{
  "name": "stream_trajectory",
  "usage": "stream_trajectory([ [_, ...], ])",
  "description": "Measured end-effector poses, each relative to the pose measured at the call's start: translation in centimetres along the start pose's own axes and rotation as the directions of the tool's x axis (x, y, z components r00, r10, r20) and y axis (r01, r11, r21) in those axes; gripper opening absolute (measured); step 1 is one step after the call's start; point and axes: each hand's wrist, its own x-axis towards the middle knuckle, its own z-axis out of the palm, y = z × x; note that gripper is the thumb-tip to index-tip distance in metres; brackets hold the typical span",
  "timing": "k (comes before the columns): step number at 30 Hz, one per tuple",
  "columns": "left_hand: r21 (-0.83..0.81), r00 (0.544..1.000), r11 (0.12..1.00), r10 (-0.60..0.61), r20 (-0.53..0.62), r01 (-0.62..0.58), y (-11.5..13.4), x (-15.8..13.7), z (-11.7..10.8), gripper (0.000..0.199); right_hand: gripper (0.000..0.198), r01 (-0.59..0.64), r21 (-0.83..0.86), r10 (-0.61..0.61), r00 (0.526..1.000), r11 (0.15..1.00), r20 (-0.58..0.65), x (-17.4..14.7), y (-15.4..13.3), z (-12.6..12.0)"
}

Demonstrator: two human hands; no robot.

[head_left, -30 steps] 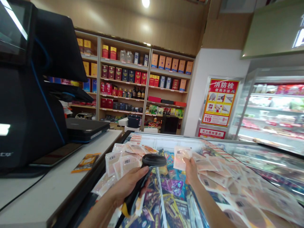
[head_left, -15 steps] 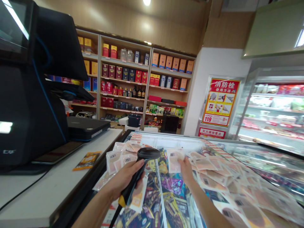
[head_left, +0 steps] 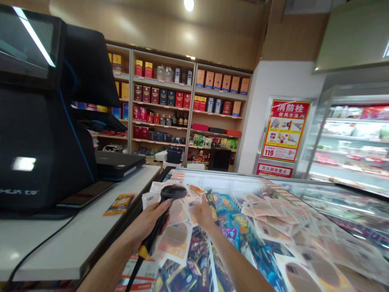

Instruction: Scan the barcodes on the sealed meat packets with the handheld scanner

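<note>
My left hand (head_left: 153, 221) is wrapped round the handle of a black handheld barcode scanner (head_left: 173, 192), its cable trailing down toward me. Close to the scanner head, my right hand (head_left: 205, 213) pinches a clear flat food packet (head_left: 193, 207) with a small label. Under and behind both hands lie more such clear packets (head_left: 176, 243) on the left side of the glass-topped freezer (head_left: 194, 175). Below the glass, colourful ice-cream wrappers (head_left: 240, 227) show. A large spread of similar packets (head_left: 291, 231) covers the right side.
At left, a white counter (head_left: 60, 251) carries a black checkout terminal (head_left: 39, 134), a phone-like flat device (head_left: 88, 194) and an orange snack packet (head_left: 120, 203). Shelves of boxes (head_left: 164, 97) line the back wall. A lit display fridge (head_left: 352, 142) stands at right.
My right hand has moved left with its packet, from over the middle of the freezer to beside the scanner. The scanner has shifted slightly left, and the view has turned a little.
</note>
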Motion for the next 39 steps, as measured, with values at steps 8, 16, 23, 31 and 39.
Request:
stream_trajectory([
  [8, 0.042, 0.997, 0.999, 0.009, 0.074, -0.012, -0.5, -0.1, 2.7, 0.037, 0.051, -0.348, -0.448, 0.295, 0.937, 0.823, -0.184, 2.1, 4.7, -10.3],
  [16, 0.067, 0.973, 0.997, 0.022, 0.232, -0.039, -1.3, 0.8, 4.9, 0.037, 0.049, -0.444, -0.736, 0.465, 0.863, 0.511, -0.198, 1.0, 11.3, -19.3],
  [23, 0.041, 0.964, 0.999, 0.013, 0.265, -0.024, -1.1, 0.4, 5.2, 0.036, 0.050, -0.372, -0.699, 0.419, 0.901, 0.610, -0.114, 1.0, 11.3, -19.6],
  [31, -0.010, 0.948, 1.000, 0.009, 0.319, -0.006, -0.9, -0.2, 5.3, 0.037, 0.017, -0.322, -0.185, 0.315, 0.947, 0.929, -0.066, 1.4, 10.3, -18.8],
  [39, -0.099, 0.921, 0.995, 0.023, 0.390, 0.017, -0.8, -0.6, 5.6, 0.034, 0.026, -0.358, 0.213, 0.389, 0.913, 0.909, -0.121, 1.3, 9.2, -14.1],
])
